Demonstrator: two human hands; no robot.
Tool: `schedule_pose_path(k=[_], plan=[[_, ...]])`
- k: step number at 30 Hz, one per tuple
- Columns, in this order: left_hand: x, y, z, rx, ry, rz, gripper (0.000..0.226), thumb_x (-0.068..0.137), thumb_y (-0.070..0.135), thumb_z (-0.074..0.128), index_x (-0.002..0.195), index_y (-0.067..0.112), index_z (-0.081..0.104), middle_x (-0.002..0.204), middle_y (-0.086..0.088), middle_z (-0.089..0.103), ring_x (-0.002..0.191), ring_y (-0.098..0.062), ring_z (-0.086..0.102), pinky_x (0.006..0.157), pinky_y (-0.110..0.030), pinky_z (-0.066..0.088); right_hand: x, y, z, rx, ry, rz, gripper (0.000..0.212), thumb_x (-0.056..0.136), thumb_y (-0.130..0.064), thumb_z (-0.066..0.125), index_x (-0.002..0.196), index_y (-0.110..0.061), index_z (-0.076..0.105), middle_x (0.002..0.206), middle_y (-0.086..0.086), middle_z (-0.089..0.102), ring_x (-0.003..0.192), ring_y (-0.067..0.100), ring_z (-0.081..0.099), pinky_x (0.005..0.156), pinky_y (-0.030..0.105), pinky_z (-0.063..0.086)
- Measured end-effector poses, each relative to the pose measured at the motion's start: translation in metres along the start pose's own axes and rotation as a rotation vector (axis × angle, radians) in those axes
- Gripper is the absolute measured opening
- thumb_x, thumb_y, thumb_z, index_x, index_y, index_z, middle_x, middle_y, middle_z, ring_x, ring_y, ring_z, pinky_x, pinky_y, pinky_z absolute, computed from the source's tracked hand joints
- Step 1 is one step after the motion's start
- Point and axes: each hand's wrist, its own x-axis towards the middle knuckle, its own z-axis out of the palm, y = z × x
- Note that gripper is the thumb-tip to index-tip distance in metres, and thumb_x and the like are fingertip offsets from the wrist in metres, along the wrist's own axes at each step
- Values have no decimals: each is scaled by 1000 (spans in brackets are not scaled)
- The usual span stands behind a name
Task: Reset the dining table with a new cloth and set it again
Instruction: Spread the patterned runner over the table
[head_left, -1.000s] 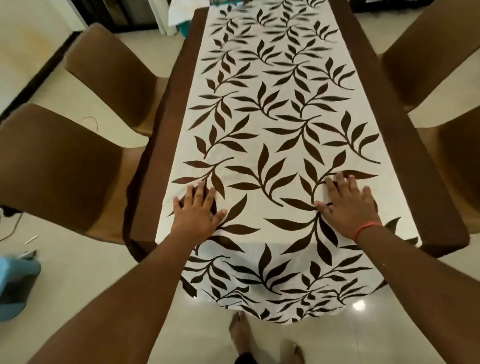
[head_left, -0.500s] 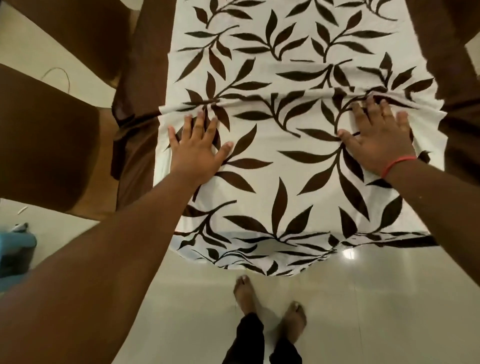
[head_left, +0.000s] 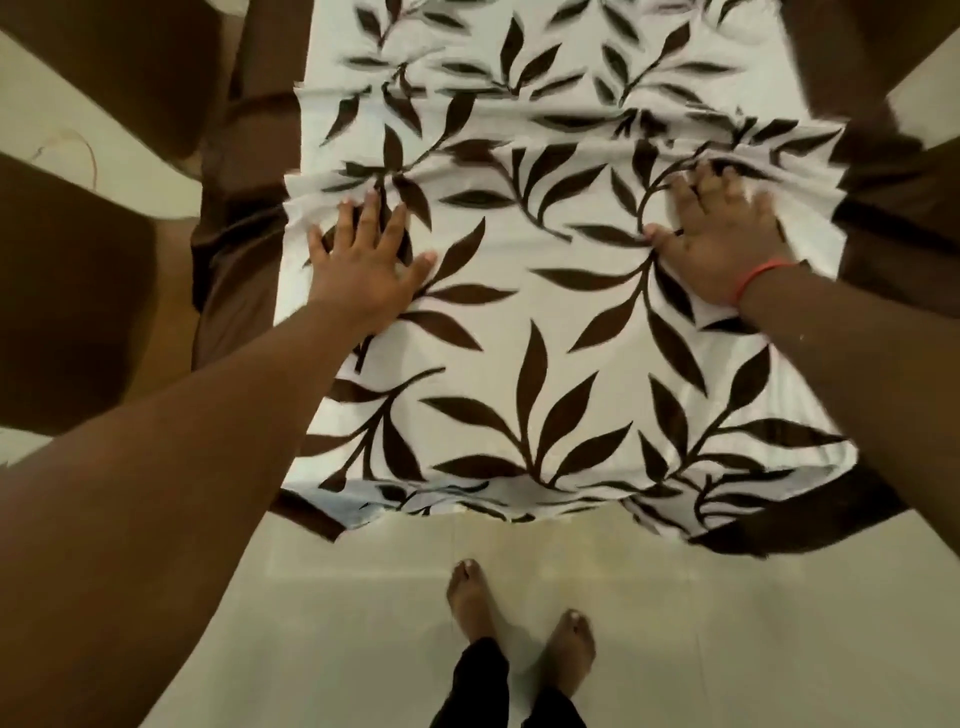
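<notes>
Both palms lie flat with fingers spread on the leaf-print cloth (head_left: 519, 322): the left hand (head_left: 363, 265) near its left edge, the right hand (head_left: 722, 244) toward its right edge. The cloth bunches into ridges just beyond the fingertips and drapes over the table end below the wrists. It looks light, soft and easily slid (so probably best gathered at the edges). Since half a second ago, the ridges have deepened and piled further, with the brown undercloth (head_left: 234, 270) puckering beside the left hand.
</notes>
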Motion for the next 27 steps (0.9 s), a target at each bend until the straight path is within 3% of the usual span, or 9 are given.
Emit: schedule_pose_path(k=[5, 10, 14, 21, 27], plan=[[-17, 6, -9, -8, 57, -13, 81, 88, 72, 3, 159, 30, 1, 167, -1, -4, 154, -23, -6, 120, -60, 1, -18, 15, -18, 57, 84, 15, 81, 90, -70, 9, 157, -23, 9, 165, 3, 6, 151, 28, 8, 118, 57, 10], [-25, -3, -32, 74, 48, -28, 86, 84, 73, -7, 159, 31, 3, 167, -1, -3, 154, -24, -4, 120, -57, 3, -25, 40, -36, -10, 44, 3, 76, 93, -65, 9, 157, -25, 4, 165, 0, -3, 152, 24, 1, 121, 52, 9], [4, -13, -46, 32, 62, -56, 83, 89, 73, -7, 159, 29, 3, 167, -2, -2, 154, -23, -6, 121, -56, 0, 11, 58, -59, 33, 77, 45, 77, 92, -66, 9, 156, -24, 10, 165, 2, 6, 151, 26, 9, 119, 53, 13], [145, -27, -52, 6, 38, -92, 76, 93, 69, 5, 158, 29, 2, 167, -2, -7, 153, -25, -8, 122, -58, 1, 139, 72, -53, 79, 9, 138, 74, 95, -65, 17, 156, -24, 6, 165, 3, 2, 151, 28, 4, 119, 58, 11], [285, -61, -73, 23, 88, -113, 85, 88, 81, 3, 158, 33, -1, 167, -2, -7, 153, -27, -8, 120, -61, -3, 260, 98, -65, 88, 105, 234, 75, 93, -71, 15, 154, -28, 13, 164, 3, 6, 151, 28, 4, 117, 62, 7]])
